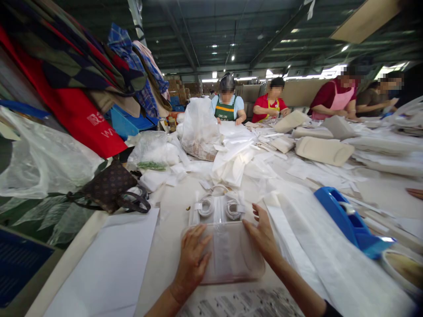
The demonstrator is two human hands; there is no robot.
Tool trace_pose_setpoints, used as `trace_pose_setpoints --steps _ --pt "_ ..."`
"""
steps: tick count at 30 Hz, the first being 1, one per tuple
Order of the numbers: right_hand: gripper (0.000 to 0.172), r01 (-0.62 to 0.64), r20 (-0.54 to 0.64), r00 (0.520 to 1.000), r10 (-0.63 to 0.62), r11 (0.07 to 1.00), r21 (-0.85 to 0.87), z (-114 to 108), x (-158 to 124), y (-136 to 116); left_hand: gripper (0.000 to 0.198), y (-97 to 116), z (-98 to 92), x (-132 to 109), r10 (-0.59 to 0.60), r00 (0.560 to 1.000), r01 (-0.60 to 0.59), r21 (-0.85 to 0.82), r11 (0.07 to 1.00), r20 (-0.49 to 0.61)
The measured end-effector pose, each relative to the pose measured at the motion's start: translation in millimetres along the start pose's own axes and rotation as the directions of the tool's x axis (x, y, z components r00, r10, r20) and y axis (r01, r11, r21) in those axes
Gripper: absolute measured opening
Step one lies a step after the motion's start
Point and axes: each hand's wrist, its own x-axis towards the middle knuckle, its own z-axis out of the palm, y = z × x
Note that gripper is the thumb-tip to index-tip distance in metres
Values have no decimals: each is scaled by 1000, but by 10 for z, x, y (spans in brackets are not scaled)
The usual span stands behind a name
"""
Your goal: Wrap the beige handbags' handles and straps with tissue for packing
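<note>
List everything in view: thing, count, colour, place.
Wrapped bag: one, pale, centre front
Coiled straps: two, white, beyond it
Table: one, pale, beneath
White sheets: uncounted, white, front left
Brown patterned pouch: one, brown, left
Red bag: one, red, upper left
Hanging garments: several, mixed, upper left
Plastic bags: several, clear, left and far centre
Beige pieces: several, beige, far right
Tape dispenser: one, blue, right
Co-workers: at least four, mixed clothing, far side
Left hand: one, bare, on wrapped bag's left
Right hand: one, bare, at its right edge
</note>
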Motion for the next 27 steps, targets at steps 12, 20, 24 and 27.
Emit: trace_pose_setpoints --steps 12,20,24,27 --pt "84 -400 275 904 327 874 276 -106 -77 10 42 -91 -155 814 -98 917 121 -35 992 386" --pt "96 -392 351 889 294 885 251 -1 -37 226 49 13 -123 1120 -273 683 407 -42 912 678" --pt "102 -334 311 915 255 913 233 35 -39 291 48 -14 -124 1248 -228 609 444 -89 891 759" --pt "102 -305 280 931 234 920 246 24 -58 281 50 -35 -109 1294 -175 554 520 -174 837 814"
